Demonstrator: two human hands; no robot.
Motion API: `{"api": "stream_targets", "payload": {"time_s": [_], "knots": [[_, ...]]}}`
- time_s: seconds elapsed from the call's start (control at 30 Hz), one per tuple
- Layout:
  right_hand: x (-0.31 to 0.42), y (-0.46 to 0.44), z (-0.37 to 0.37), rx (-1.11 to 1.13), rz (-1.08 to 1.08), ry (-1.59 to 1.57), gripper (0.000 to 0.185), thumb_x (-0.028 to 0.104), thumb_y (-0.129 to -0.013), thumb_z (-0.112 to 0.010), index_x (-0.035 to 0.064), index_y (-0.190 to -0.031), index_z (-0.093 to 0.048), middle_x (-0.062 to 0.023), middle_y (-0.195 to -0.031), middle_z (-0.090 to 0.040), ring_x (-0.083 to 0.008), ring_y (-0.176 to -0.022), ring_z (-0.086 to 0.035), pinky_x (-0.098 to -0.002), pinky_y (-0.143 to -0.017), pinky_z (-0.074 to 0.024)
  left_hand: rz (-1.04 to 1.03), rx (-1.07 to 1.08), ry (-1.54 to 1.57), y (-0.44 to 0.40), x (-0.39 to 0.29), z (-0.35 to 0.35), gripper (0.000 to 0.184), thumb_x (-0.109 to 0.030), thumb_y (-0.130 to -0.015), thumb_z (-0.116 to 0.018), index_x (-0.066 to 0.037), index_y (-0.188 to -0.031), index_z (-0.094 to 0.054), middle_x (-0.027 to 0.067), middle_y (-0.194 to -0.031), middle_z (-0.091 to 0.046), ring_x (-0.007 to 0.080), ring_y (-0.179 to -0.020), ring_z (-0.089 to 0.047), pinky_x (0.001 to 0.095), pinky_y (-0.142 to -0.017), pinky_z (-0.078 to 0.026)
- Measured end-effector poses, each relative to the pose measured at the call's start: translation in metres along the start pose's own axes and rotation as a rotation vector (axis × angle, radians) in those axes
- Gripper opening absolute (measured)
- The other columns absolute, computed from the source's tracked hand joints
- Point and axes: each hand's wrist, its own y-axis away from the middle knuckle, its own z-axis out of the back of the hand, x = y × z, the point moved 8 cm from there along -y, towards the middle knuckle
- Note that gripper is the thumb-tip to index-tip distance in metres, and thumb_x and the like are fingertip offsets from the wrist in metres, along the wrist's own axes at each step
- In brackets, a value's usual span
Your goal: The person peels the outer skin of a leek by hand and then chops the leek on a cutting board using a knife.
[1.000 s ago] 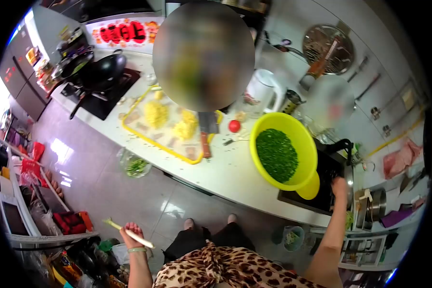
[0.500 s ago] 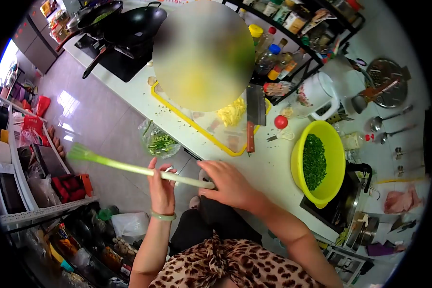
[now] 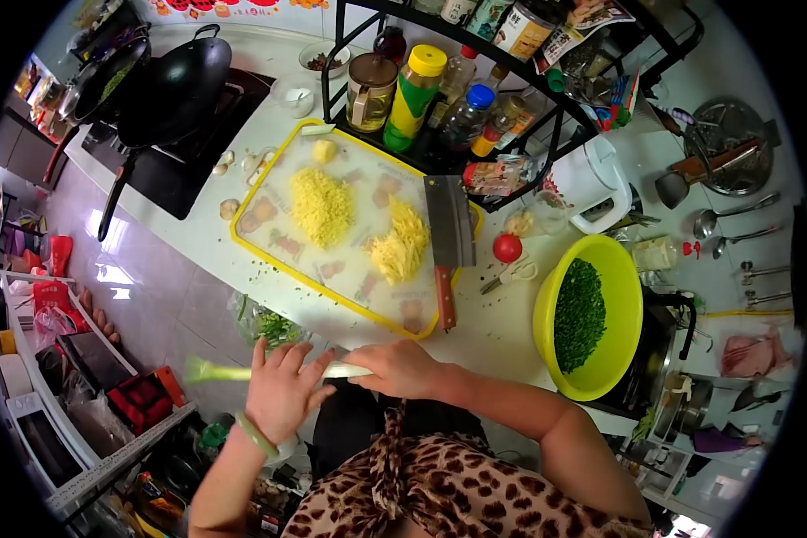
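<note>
Left hand (image 3: 282, 387): was opened wide, fingers spread, across the green onion (image 3: 229, 372).
Right hand (image 3: 399, 369): was curled closed around its white end.
Green onion: was held crosswise before the body, near the counter (image 3: 502, 345).

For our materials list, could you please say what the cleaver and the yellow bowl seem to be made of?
The cleaver has a grey blade with dull sheen, likely steel; its reddish handle may be wood. The yellow bowl is probably smooth plastic, given its even colour.
</note>
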Motion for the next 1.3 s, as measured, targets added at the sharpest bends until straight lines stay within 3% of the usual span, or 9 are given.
{"api": "stream_targets", "payload": {"time_s": [0.07,0.17,0.27,0.4,0.63,0.8,0.93,1.0,1.3], "knots": [[-0.009,-0.004,0.003,0.088,-0.045,-0.038,0.028,0.025,-0.081,-0.063,0.0101,-0.104,-0.056,-0.0084,-0.091,-0.060,-0.0294,-0.083,-0.060,-0.0404,-0.070,-0.0477,-0.049,0.246,0.143,0.000,0.026,-0.043,0.035,-0.027,-0.083,-0.060,-0.018,-0.117,-0.056,0.0063,-0.077,-0.056,0.0266,-0.075,-0.058,0.0386,-0.074,-0.048],[-0.037,0.009,0.051,-0.349,0.012,-0.026,0.036,0.016,-0.078,-0.066,0.0083,-0.112,-0.056,-0.0084,-0.105,-0.056,-0.0265,-0.101,-0.054,-0.0401,-0.093,-0.0370,-0.040,0.262,0.220,-0.006,0.042,-0.054,0.036,-0.026,-0.083,-0.059,-0.017,-0.118,-0.056,0.0075,-0.075,-0.056,0.0269,-0.073,-0.059,0.0373,-0.065,-0.049],[-0.112,0.048,0.102,-0.777,-0.336,0.239,0.041,0.020,-0.083,-0.062,0.0027,-0.119,-0.050,-0.0108,-0.096,-0.056,-0.0261,-0.080,-0.059,-0.0372,-0.069,-0.0493,-0.059,0.148,0.189,-0.020,0.062,-0.058,0.037,-0.026,-0.084,-0.059,-0.016,-0.120,-0.054,0.0082,-0.074,-0.056,0.0281,-0.072,-0.059,0.0380,-0.063,-0.049],[-0.159,0.040,0.091,-0.502,-0.816,0.372,0.064,0.028,-0.081,-0.064,0.0036,-0.134,-0.036,-0.0124,-0.100,-0.058,-0.0302,-0.083,-0.061,-0.0386,-0.073,-0.0504,-0.065,0.130,0.186,-0.039,0.079,-0.074,0.042,-0.024,-0.087,-0.056,-0.020,-0.129,-0.049,0.0086,-0.072,-0.055,0.0281,-0.067,-0.058,0.0382,-0.061,-0.049],[-0.165,0.039,0.089,-0.532,-1.007,0.427,0.065,0.026,-0.079,-0.064,0.0020,-0.133,-0.037,-0.0176,-0.100,-0.061,-0.0345,-0.088,-0.063,-0.0402,-0.070,-0.0519,-0.130,0.240,0.117,-0.058,0.090,-0.090,0.050,-0.016,-0.086,-0.053,-0.029,-0.133,-0.046,0.0100,-0.070,-0.053,0.0272,-0.062,-0.058,0.0381,-0.056,-0.049],[-0.183,0.070,0.094,-0.916,-0.756,-0.219,0.049,0.021,-0.079,-0.063,-0.0006,-0.121,-0.047,-0.0133,-0.090,-0.060,-0.0242,-0.074,-0.061,-0.0335,-0.065,-0.0483,-0.098,0.300,0.164,-0.060,0.093,-0.094,0.053,-0.011,-0.084,-0.049,-0.029,-0.134,-0.044,0.0119,-0.072,-0.053,0.0293,-0.064,-0.058,0.0389,-0.060,-0.049],[-0.124,0.097,0.120,-0.857,-0.715,0.003,0.034,0.020,-0.081,-0.063,-0.0021,-0.106,-0.054,-0.0095,-0.074,-0.058,-0.0210,-0.063,-0.058,-0.0335,-0.061,-0.0467,-0.021,0.389,0.249,-0.060,0.099,-0.101,0.053,-0.009,-0.084,-0.048,-0.027,-0.134,-0.045,0.0131,-0.075,-0.054,0.0303,-0.072,-0.059,0.0392,-0.066,-0.049],[-0.098,0.107,0.117,-0.612,-0.795,-0.039,0.021,0.017,-0.083,-0.061,0.0007,-0.096,-0.058,-0.0087,-0.063,-0.057,-0.0224,-0.059,-0.059,-0.0355,-0.057,-0.0462,-0.029,0.390,0.227,-0.059,0.103,-0.106,0.053,-0.010,-0.084,-0.048,-0.026,-0.134,-0.045,0.0133,-0.076,-0.054,0.0304,-0.074,-0.059,0.0392,-0.068,-0.049],[-0.081,0.063,0.091,-0.138,-0.596,0.140,0.016,0.020,-0.084,-0.055,0.0067,-0.093,-0.057,-0.0123,-0.068,-0.061,-0.0329,-0.063,-0.060,-0.0427,-0.057,-0.0461,-0.072,0.304,0.231,-0.060,0.101,-0.102,0.053,-0.009,-0.084,-0.051,-0.025,-0.134,-0.046,0.0108,-0.077,-0.053,0.0278,-0.073,-0.057,0.0362,-0.067,-0.048]]}}
